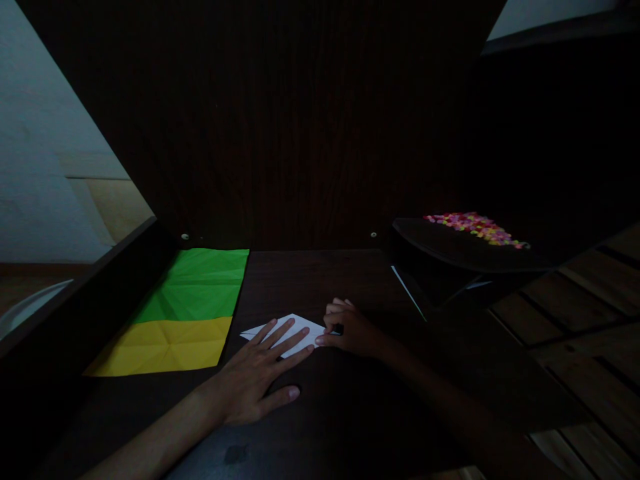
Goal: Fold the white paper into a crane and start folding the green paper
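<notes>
Spreading over a small white folded paper (315, 332), the left hand (255, 377) lies palm down with its four fingers parted; their ends rest on the sheet, and white shows in the gaps between them. Its thumb stands well out to the side, off the paper, over the dark surface (310, 280). The right hand (353, 327) is at the paper's right-hand point: thumb and bent forefinger come close together there, a small loop between them, while the other fingers curl inward. Whether the tip is gripped between the two or just pressed down, I cannot tell.

The white paper is a long, flat diamond, its left point slim with a dark line along it; it lies between the surface's left and right edges, nearer the left. Closer to the left edge, and reaching to the far edge, are a green paper (200, 287) and a yellow paper (175, 347), meeting along one line and both marked with creases. The surface is dark wood, bounded at the far edge by an upright grained panel (300, 133) and at the left edge by a low board (100, 287). Toward the right edge lies a thin pale strip (407, 292); beyond it, a dark, round-edged ledge (445, 248) bears a heap of tiny pink, red and yellow pieces (480, 229).
</notes>
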`<state>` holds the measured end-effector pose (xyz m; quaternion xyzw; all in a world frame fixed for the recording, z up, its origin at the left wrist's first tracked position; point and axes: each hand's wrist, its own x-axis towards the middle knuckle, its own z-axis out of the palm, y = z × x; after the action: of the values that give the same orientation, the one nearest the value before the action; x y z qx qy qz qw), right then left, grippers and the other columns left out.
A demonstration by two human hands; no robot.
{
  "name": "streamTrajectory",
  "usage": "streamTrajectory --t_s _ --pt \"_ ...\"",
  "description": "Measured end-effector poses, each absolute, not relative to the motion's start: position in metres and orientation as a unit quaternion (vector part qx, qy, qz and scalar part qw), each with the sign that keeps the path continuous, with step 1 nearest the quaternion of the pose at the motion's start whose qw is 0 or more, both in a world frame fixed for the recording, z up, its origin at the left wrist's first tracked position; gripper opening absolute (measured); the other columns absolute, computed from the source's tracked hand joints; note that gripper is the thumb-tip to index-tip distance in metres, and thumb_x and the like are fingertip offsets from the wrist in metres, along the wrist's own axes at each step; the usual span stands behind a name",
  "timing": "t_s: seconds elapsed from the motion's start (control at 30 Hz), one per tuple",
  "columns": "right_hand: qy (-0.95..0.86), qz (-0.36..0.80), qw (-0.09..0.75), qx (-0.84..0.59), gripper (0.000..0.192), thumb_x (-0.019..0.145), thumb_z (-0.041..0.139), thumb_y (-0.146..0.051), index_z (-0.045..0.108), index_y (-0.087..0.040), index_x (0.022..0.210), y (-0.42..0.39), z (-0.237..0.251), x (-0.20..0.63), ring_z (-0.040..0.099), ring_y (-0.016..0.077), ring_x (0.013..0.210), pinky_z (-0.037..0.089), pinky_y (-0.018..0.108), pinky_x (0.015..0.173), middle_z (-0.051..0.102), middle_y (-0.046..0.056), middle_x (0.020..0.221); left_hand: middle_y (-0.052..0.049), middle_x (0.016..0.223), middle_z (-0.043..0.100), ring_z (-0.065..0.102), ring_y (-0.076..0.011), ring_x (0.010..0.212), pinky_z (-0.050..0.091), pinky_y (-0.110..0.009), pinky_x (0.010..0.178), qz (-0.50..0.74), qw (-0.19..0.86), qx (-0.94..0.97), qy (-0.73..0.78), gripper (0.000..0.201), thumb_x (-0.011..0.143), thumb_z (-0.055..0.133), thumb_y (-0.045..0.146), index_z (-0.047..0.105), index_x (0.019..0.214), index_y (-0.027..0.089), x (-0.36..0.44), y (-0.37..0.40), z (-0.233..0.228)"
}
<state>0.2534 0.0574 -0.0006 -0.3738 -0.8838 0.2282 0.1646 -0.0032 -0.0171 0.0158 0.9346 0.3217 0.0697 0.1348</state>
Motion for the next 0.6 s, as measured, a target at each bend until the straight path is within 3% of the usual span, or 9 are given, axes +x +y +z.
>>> streamTrajectory --t_s 0.23,0.37,0.6 --pt "-0.889 0.278 0.197 -0.306 0.009 0.081 0.073 -0.02 0.067 -0.018 0.075 0.066 0.003 0.269 0.056 0.0168 0.081 0.04 0.032 0.08 0.062 0.001 0.08 -0.003 0.159 0.019 0.013 -0.0319 0.146 0.013 -0.055 0.117 0.074 0.142 0.933 0.321 0.07 0.096 0.045 0.048 0.009 0.153 0.029 -0.004 -0.017 0.016" --pt "-0.882 0.306 0.216 -0.285 0.007 0.08 0.072 -0.016 0.068 -0.018 0.075 0.071 0.006 0.277 0.057 0.0174 0.079 0.043 0.031 0.075 0.063 0.002 0.078 -0.004 0.159 0.019 0.015 -0.034 0.145 0.016 -0.057 0.116 0.074 0.143 0.937 0.311 0.066 0.094 0.048 0.051 0.02 0.151 0.034 -0.005 -0.014 0.017" --pt "-0.889 0.306 0.19 -0.281 0.003 0.08 0.072 -0.018 0.068 -0.018 0.08 0.076 0.012 0.285 0.059 0.0177 0.08 0.044 0.031 0.074 0.064 0.003 0.082 -0.006 0.161 0.007 0.018 -0.0366 0.144 0.024 -0.055 0.113 0.098 0.125 0.934 0.321 0.065 0.092 0.05 0.053 0.025 0.15 0.036 -0.007 -0.017 0.014"
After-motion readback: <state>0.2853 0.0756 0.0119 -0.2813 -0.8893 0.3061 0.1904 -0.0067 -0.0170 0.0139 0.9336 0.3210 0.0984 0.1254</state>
